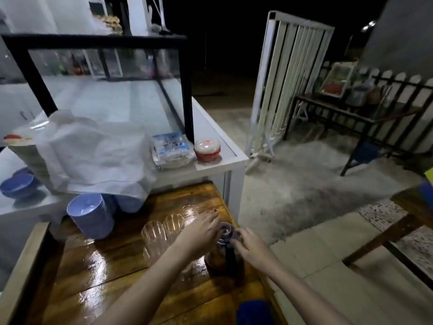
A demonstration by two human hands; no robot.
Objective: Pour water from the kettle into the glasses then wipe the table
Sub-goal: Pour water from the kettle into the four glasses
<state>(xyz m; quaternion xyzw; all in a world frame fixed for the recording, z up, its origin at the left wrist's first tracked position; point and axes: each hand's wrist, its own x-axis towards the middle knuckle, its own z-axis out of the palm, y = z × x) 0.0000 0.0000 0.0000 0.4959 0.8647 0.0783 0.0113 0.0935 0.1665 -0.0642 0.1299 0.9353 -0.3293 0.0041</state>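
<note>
At the near right edge of the glossy brown wooden tabletop (pixel 112 266), head view: dark glass kettle with black handle (pixel 223 259) stands upright, dark liquid inside, both hands on its top. Left hand (pixel 201 231) is draped over the lid side, fingers loosely curled, touching the round dark lid (pixel 226 229). Right hand (pixel 248 245) has fingertips pinched on the lid rim from the handle side. Can't tell if either has a firm hold; looks like contact, not a lift.

The clear ribbed plastic glasses (pixel 161 233) sit just left of the kettle, clustered and touching; whether upright or inverted, can't tell. Stack of lilac plastic bowls (pixel 93 218) further left.

My read: step is seating or opening the lid, pour not started. To do it well:
- steady the body with the left, work the lid with the right
- kettle is close to the edge, slide it inward first
- tabletop looks wet, expect slip
- separate the glasses before pouring
</note>
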